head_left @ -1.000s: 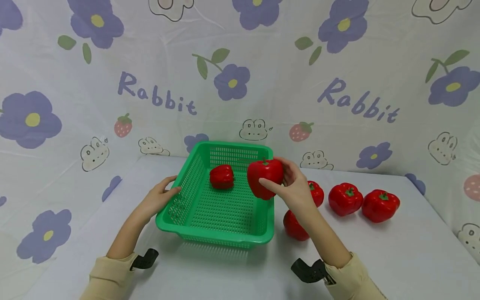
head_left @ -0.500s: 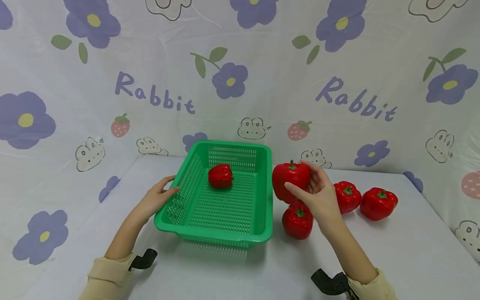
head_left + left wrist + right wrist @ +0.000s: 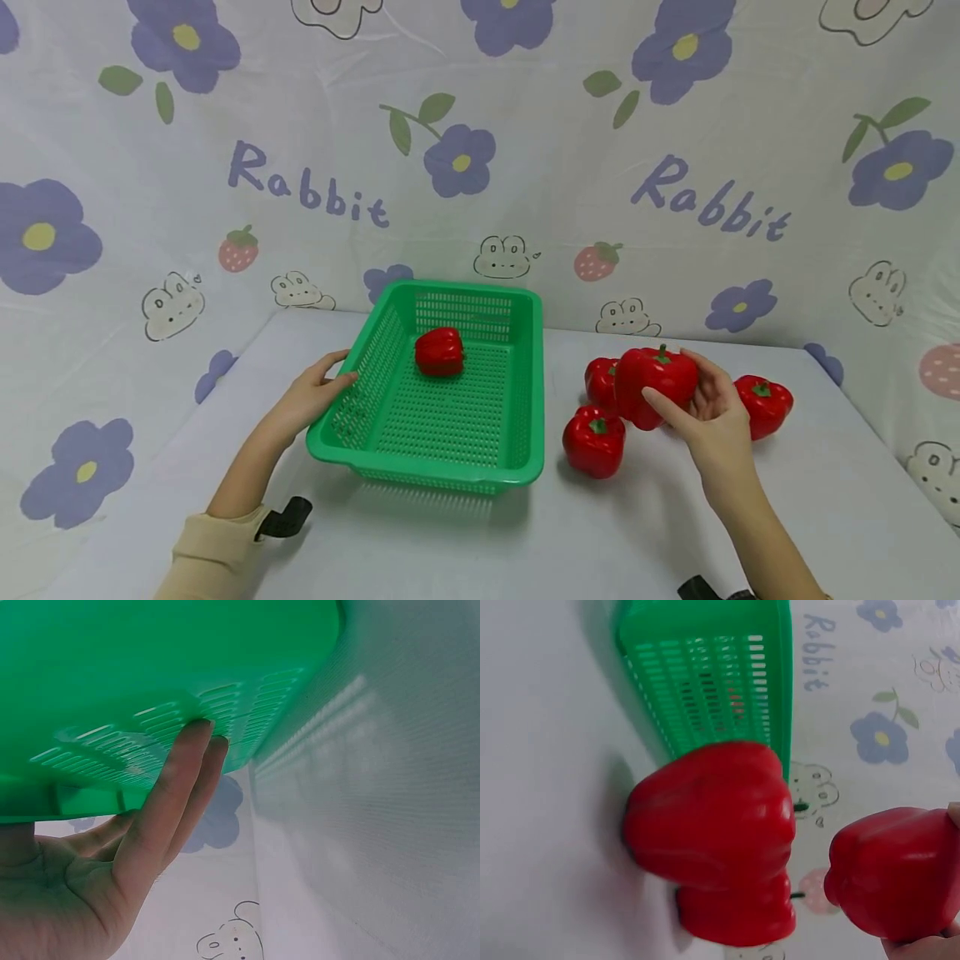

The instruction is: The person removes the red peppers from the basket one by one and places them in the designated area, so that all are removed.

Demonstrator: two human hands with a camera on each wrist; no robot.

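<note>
Head view shows the right hand (image 3: 712,408) gripping a red pepper (image 3: 656,385) with thumb and fingers curled round it, holding it above the table (image 3: 465,550) to the right of the green basket (image 3: 442,475). That held pepper covers part of another pepper (image 3: 600,382) behind it, and the hand hides much of the pepper at the far right (image 3: 765,404), so neither shows whole; the right forearm runs off the bottom edge. Counting peppers in this view: five in all, one in the hand, three on the table beside it, including the near one (image 3: 594,440) standing upright and fully visible, and one lying inside the basket (image 3: 438,352) toward its far end. There is one basket. The held pepper sits just over the cluster of three, well apart from the basket, resting in the fingers at the hand's left side. In the right wrist view the held pepper (image 3: 896,874) is cut off at the frame's edge, and only a sliver of the hand shows below it. The left hand (image 3: 315,398) lies against the basket's left wall with straight fingers (image 3: 184,776) pressed flat on the slotted side; the wrist view there is filled by green plastic, and whether the thumb hooks the rim cannot be told.
</note>
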